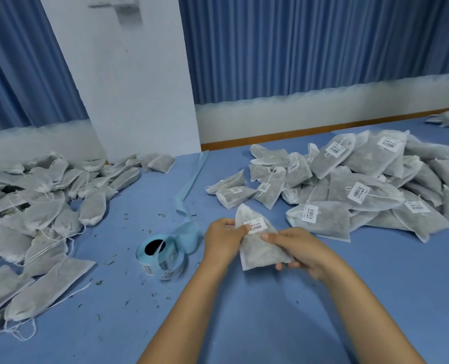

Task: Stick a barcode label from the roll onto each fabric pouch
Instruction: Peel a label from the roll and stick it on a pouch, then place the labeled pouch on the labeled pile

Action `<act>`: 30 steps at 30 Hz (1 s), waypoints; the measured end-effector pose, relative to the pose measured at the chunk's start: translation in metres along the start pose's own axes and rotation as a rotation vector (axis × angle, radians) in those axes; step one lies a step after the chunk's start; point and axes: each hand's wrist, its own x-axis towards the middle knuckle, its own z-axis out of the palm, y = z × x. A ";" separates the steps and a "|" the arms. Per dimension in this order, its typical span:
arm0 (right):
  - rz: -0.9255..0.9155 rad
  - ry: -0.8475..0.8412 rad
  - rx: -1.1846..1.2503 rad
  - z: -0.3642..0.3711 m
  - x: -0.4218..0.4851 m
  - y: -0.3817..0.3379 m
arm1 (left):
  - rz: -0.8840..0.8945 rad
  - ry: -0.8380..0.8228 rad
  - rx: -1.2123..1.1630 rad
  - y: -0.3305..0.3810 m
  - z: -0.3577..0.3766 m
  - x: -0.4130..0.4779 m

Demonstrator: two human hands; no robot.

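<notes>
I hold one grey fabric pouch (257,248) just above the blue table, between both hands. A white barcode label (256,225) lies on its upper part. My left hand (223,239) grips the pouch's left edge, its thumb on the label's left end. My right hand (297,249) holds the pouch from the right, thumb on top below the label and fingers underneath. The label roll (161,254) on blue backing lies on the table left of my hands.
A heap of unlabelled pouches (34,214) covers the table's left side. Labelled pouches (362,190) are piled at the right. A strip of spent blue backing (189,185) trails from the roll toward the wall. Small dry crumbs dot the table (257,311).
</notes>
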 end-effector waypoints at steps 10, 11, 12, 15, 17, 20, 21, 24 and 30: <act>-0.194 0.307 0.721 0.006 0.062 -0.065 | 0.022 -0.217 -0.419 0.044 0.013 0.016; -0.190 0.259 0.642 0.019 0.058 -0.057 | 0.049 -0.209 -0.347 0.041 0.012 0.015; -0.207 0.238 0.560 0.032 0.054 -0.049 | 0.077 -0.189 -0.282 0.038 0.011 0.014; -0.315 0.309 0.375 0.064 0.044 -0.031 | 0.233 -0.148 -0.063 0.028 0.005 0.007; -0.405 0.287 0.360 0.082 0.035 -0.033 | 0.393 -0.086 0.125 0.021 -0.003 -0.002; -0.506 0.239 0.372 0.107 0.027 -0.043 | 0.577 0.032 0.204 0.014 -0.028 -0.013; -0.511 0.209 0.393 0.115 0.025 -0.047 | 0.609 0.063 0.210 0.012 -0.039 -0.015; -0.481 0.109 0.474 0.143 0.023 -0.053 | 0.638 0.123 0.249 0.004 -0.070 -0.024; -0.457 0.052 0.323 0.199 0.020 -0.054 | 0.477 0.561 0.397 -0.027 -0.142 -0.024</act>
